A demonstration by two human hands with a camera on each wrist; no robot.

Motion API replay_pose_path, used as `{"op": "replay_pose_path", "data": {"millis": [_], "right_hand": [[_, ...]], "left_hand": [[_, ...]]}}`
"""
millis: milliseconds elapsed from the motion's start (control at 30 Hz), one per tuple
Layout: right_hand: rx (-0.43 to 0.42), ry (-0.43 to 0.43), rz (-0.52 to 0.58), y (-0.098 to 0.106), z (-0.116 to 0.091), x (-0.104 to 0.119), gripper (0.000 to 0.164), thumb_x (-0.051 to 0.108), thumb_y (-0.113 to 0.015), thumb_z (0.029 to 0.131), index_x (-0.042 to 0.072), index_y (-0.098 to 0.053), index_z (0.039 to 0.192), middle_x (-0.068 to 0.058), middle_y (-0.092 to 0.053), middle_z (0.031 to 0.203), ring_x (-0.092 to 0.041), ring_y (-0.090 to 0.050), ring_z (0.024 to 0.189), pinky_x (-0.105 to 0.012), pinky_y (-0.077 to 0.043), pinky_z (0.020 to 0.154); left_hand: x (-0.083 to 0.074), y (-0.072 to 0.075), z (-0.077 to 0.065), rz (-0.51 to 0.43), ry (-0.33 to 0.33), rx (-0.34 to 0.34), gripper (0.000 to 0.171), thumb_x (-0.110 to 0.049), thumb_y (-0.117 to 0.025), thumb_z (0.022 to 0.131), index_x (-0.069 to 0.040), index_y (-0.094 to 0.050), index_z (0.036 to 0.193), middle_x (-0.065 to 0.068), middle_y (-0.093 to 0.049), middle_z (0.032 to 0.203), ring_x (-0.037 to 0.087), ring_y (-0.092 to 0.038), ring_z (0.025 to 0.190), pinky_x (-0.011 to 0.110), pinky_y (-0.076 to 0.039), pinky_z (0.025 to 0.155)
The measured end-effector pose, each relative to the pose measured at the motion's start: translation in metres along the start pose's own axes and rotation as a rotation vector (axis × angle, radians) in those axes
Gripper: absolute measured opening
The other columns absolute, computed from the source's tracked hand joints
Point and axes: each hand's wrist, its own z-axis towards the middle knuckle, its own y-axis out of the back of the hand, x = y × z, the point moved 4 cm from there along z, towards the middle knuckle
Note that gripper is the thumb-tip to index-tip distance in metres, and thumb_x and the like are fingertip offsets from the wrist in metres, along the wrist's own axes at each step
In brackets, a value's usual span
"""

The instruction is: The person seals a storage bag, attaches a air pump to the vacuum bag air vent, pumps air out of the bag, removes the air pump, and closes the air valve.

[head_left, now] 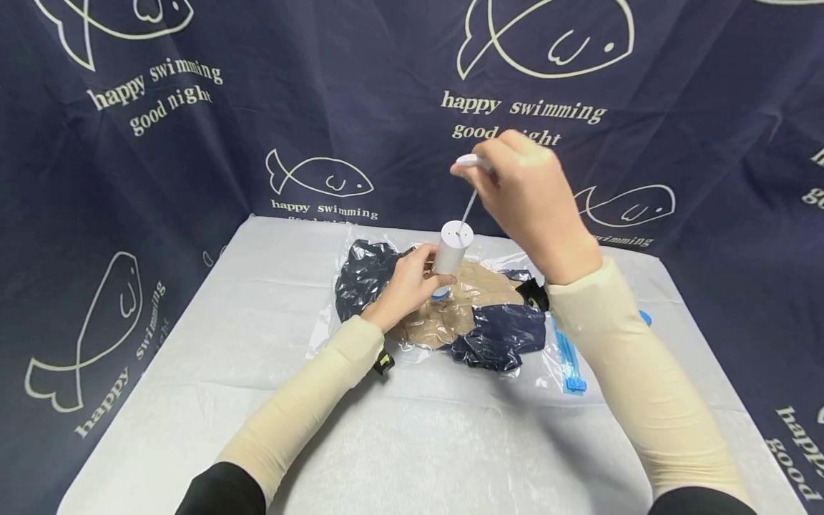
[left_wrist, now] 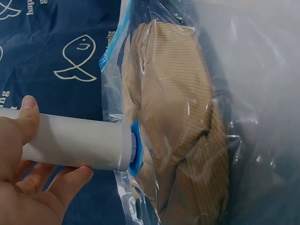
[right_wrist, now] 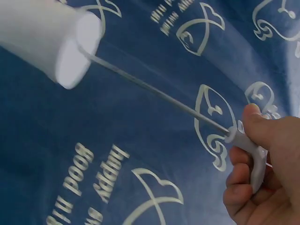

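Two hands engage one white hand pump just right of centre in the head view. The left hand (head_left: 408, 279) grips the cylinder (head_left: 453, 247), thumb on one side and fingers on the other. The right hand (head_left: 528, 193), above and to the right, has its fingers curled round the pump handle (head_left: 473, 162); a length of thin rod (head_left: 469, 206) shows between handle and cylinder top. In the left wrist view, the cylinder's lower end meets a blue valve (left_wrist: 136, 149) on a clear plastic bag (head_left: 551, 361). Contents noted: a ribbed tan garment (left_wrist: 173, 93) at centre and dark garments (head_left: 508, 332) to either side. A blue slider (head_left: 575, 385) sits at the bag's lower right corner. The bag lies on a white-covered table (head_left: 193, 372); fish-printed navy cloth (head_left: 399, 93) fills the upper frame.
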Motion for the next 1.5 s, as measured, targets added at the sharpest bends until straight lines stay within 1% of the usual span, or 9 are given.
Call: {"op": "replay_pose_path", "data": {"millis": [167, 267, 533, 633, 833, 1133, 1300, 1400, 1500], "right_hand": [[0.121, -0.023, 0.040, -0.027, -0.019, -0.002, 0.029, 0.023, -0.073, 0.097, -0.001, -0.065, 0.083, -0.016, -0.065, 0.079, -0.031, -0.062, 0.068, -0.041, -0.054, 0.064], [0.161, -0.045, 0.051, -0.042, -0.029, -0.004, 0.028, 0.020, -0.073, 0.097, -0.001, -0.063, 0.081, -0.014, -0.061, 0.074, -0.031, -0.060, 0.064, -0.041, -0.053, 0.060], [0.279, -0.105, 0.049, -0.064, -0.046, -0.006, 0.030, 0.020, -0.070, 0.099, 0.002, -0.061, 0.077, -0.012, -0.058, 0.071, -0.030, -0.058, 0.061, -0.044, -0.052, 0.057], [0.294, -0.116, 0.038, -0.066, -0.048, -0.005, 0.031, 0.021, -0.069, 0.100, 0.002, -0.061, 0.077, -0.012, -0.057, 0.070, -0.030, -0.057, 0.060, -0.044, -0.052, 0.056], [0.270, -0.116, 0.012, -0.068, -0.052, -0.004, 0.032, 0.021, -0.067, 0.101, 0.002, -0.058, 0.078, -0.012, -0.054, 0.069, -0.030, -0.056, 0.057, -0.044, -0.050, 0.052], [0.274, -0.079, -0.083, -0.075, -0.058, -0.004, 0.031, 0.020, -0.059, 0.106, 0.002, -0.052, 0.081, -0.013, -0.054, 0.070, -0.033, -0.057, 0.055, -0.047, -0.050, 0.047], [0.343, -0.101, -0.058, -0.073, -0.055, -0.004, 0.028, 0.019, -0.058, 0.105, 0.003, -0.054, 0.082, -0.012, -0.056, 0.071, -0.032, -0.058, 0.059, -0.048, -0.051, 0.051], [0.402, -0.130, -0.021, -0.067, -0.050, -0.005, 0.022, 0.012, -0.060, 0.101, 0.005, -0.056, 0.080, -0.010, -0.056, 0.071, -0.030, -0.058, 0.063, -0.045, -0.052, 0.056], [0.424, -0.138, -0.004, -0.061, -0.045, -0.005, 0.016, 0.006, -0.064, 0.095, 0.004, -0.061, 0.079, -0.010, -0.058, 0.073, -0.029, -0.058, 0.065, -0.044, -0.053, 0.059]], "left_hand": [[-0.001, 0.001, 0.001, 0.019, -0.048, 0.010, 0.049, -0.020, -0.084, 0.087, -0.007, -0.064, 0.130, 0.013, -0.069, 0.121, 0.025, -0.070, 0.112, 0.033, -0.059, 0.095], [-0.002, 0.001, 0.001, 0.021, -0.058, 0.010, 0.046, -0.019, -0.083, 0.088, -0.007, -0.066, 0.128, 0.013, -0.069, 0.118, 0.025, -0.070, 0.110, 0.032, -0.060, 0.094], [-0.003, 0.003, 0.000, 0.024, -0.068, 0.006, 0.041, -0.018, -0.083, 0.088, -0.006, -0.067, 0.123, 0.013, -0.069, 0.113, 0.025, -0.070, 0.105, 0.037, -0.061, 0.091], [-0.004, 0.003, -0.001, 0.033, -0.078, 0.007, 0.041, -0.020, -0.083, 0.088, -0.006, -0.067, 0.123, 0.013, -0.069, 0.113, 0.025, -0.070, 0.104, 0.036, -0.061, 0.090], [-0.004, 0.003, -0.001, 0.033, -0.075, 0.012, 0.042, -0.020, -0.082, 0.089, -0.006, -0.067, 0.125, 0.012, -0.069, 0.114, 0.024, -0.070, 0.106, 0.030, -0.060, 0.090], [-0.005, 0.003, -0.001, 0.039, -0.076, 0.027, 0.043, -0.020, -0.082, 0.089, -0.006, -0.066, 0.127, 0.012, -0.069, 0.117, 0.024, -0.070, 0.107, 0.028, -0.060, 0.091], [-0.003, 0.003, -0.001, 0.059, -0.081, 0.024, 0.042, -0.022, -0.082, 0.089, -0.006, -0.067, 0.125, 0.012, -0.069, 0.115, 0.024, -0.070, 0.106, 0.028, -0.060, 0.090], [-0.002, 0.003, -0.001, 0.065, -0.087, 0.032, 0.042, -0.024, -0.081, 0.090, -0.006, -0.067, 0.125, 0.011, -0.068, 0.116, 0.023, -0.070, 0.106, 0.027, -0.060, 0.091], [-0.001, 0.002, -0.001, 0.067, -0.087, 0.034, 0.042, -0.023, -0.081, 0.090, -0.005, -0.066, 0.125, 0.011, -0.068, 0.116, 0.023, -0.070, 0.106, 0.028, -0.060, 0.091]]}}
